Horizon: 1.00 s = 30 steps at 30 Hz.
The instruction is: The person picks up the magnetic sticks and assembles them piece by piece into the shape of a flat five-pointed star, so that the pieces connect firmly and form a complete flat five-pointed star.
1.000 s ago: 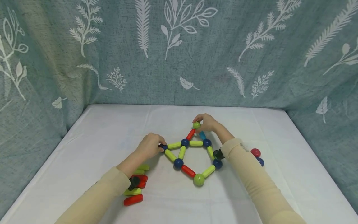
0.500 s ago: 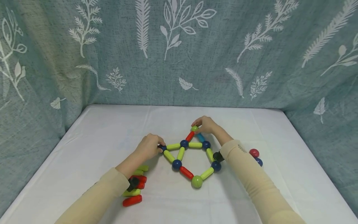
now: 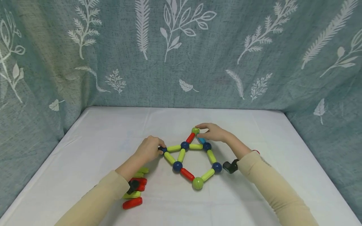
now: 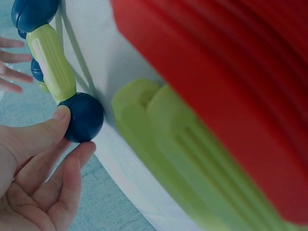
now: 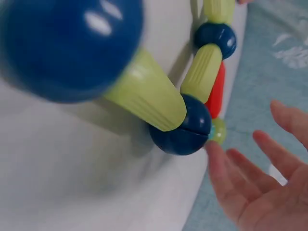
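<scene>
A flat frame of rods and balls lies mid-table: lime rods (image 3: pixel 173 147), red rods (image 3: pixel 187 174), one blue rod (image 3: pixel 201 140), navy balls (image 3: pixel 177 166) and two green balls (image 3: pixel 198 183). At its left corner my left hand (image 3: pixel 149 150) pinches a navy ball (image 4: pixel 84 118) between thumb and fingers, clearly seen in the left wrist view. My right hand (image 3: pixel 214 132) is by the far green ball (image 3: pixel 195 130), its fingers spread and holding nothing. In the right wrist view, fingers (image 5: pixel 276 154) are loosely extended; whether a fingertip touches the ball I cannot tell.
Loose lime and red rods (image 3: pixel 132 203) lie in a pile under my left wrist. Something red (image 3: pixel 255 151) shows just behind my right sleeve. A patterned curtain (image 3: pixel 181 62) hangs along the back edge of the white-covered table (image 3: pixel 113 125).
My right hand has loosened from the far green ball and drawn right, its forearm shifting right over the loose balls. My left hand keeps its pinch on the navy ball.
</scene>
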Tool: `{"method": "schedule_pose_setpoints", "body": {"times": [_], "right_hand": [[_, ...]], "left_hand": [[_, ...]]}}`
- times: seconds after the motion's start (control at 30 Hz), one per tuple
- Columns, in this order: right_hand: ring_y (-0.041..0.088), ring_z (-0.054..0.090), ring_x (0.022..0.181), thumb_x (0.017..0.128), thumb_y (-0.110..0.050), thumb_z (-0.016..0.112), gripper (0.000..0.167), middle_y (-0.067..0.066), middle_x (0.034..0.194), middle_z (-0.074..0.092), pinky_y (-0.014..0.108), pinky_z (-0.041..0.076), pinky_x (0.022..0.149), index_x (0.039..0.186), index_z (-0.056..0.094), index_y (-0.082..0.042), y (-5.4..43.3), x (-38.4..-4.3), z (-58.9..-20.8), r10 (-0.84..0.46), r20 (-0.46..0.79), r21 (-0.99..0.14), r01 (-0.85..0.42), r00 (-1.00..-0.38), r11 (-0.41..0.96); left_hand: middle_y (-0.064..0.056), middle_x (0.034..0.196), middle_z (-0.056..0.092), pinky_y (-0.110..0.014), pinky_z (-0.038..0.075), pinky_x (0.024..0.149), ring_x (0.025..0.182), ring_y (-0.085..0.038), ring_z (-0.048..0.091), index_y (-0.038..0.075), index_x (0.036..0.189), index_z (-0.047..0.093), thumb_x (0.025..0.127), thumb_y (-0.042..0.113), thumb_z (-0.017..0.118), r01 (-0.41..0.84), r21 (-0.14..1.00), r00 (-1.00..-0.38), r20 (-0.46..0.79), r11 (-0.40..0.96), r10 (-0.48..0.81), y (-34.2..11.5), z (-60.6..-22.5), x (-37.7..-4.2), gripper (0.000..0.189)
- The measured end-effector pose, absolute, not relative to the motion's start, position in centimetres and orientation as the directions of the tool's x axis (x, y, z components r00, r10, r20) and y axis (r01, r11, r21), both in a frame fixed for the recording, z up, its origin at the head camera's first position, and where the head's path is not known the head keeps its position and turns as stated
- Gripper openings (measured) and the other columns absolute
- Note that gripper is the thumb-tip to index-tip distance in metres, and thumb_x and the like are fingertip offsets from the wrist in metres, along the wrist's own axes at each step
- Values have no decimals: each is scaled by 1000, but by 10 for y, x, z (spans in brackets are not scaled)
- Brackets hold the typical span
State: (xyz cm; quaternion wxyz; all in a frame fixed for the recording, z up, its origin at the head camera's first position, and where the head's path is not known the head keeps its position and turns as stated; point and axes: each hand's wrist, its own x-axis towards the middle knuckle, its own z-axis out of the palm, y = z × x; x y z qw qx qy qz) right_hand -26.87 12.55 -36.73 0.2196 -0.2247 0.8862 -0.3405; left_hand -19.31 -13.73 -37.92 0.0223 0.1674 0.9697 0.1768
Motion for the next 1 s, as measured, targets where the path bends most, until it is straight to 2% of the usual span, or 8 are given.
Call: {"method": "schedule_pose_setpoints", "body": {"times": [0.33,0.57,0.77,1.0], "right_hand": [[28,58,102,91,-14,56,37,18,125,52,41,47,85,125,52,1,167,-219,-371,-554,-37,-816,-295,-832,498],[26,59,99,87,-10,62,31,15,114,59,38,49,83,115,59,0,186,-190,-386,-529,-72,-821,-251,-845,512],[20,60,89,80,-22,71,27,5,99,65,37,50,78,102,67,-6,192,-176,-398,-503,-149,-786,-207,-851,583],[17,61,79,79,-20,71,20,4,91,67,28,50,65,95,70,-7,186,-171,-402,-459,-92,-737,-250,-883,628]], "left_hand": [[-10,95,68,-36,50,80,94,-27,61,3,93,71,75,4,73,308,354,-945,2,883,328,-138,-380,-193,18],[-10,94,68,-37,49,81,94,-28,61,3,93,71,75,4,73,312,343,-945,14,886,327,-136,-380,-194,18],[-10,95,68,-37,49,81,95,-27,61,2,94,72,76,5,72,298,338,-947,-11,893,320,-136,-379,-195,18],[-10,95,68,-36,49,80,95,-27,61,2,94,72,76,6,73,313,327,-941,-20,892,338,-136,-378,-196,18]]}}
